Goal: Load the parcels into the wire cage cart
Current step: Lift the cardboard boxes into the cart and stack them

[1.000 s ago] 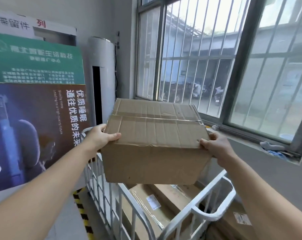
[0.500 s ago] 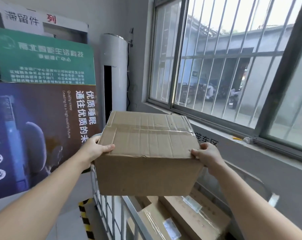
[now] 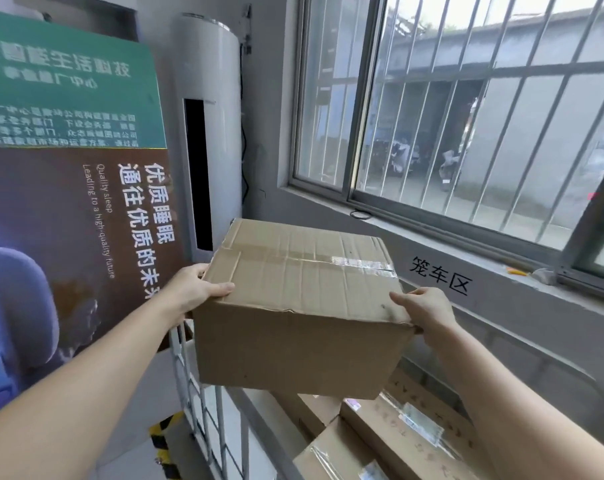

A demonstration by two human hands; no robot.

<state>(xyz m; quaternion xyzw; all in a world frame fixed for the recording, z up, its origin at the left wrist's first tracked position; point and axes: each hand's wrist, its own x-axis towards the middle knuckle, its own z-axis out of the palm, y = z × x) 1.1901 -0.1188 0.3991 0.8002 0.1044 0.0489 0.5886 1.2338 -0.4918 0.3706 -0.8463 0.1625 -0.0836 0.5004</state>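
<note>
Squarely in the middle of the view, a taped cardboard box [image 3: 300,306] is held in the air by both hands. The left hand [image 3: 196,289] grips its side at 9 o'clock, with the thumb laid flat over the top edge. Its other fingers are out of sight behind the side wall. The right hand [image 3: 428,313] grips the near corner at 3 o'clock, thumb stretched along the top edge, and its other fingers are hidden round the side. The box tilts slightly, and clear tape runs across its creased top flaps.

It hangs above the wire cage cart [image 3: 203,410], whose white bars show at 7 o'clock beneath it. Inside the cart, at 5 o'clock, lie several flat brown parcels [image 3: 397,431] with tape and labels, partly overlapping one another.

A tall white air conditioner [image 3: 217,133] stands at 11 o'clock beside two large posters [image 3: 68,168] at 9 o'clock. A barred window [image 3: 466,116] fills 1 o'clock. Black characters [image 3: 440,275] are painted on the wall under its sill. Yellow-and-black striped tape [image 3: 162,434] marks the floor at 7 o'clock.
</note>
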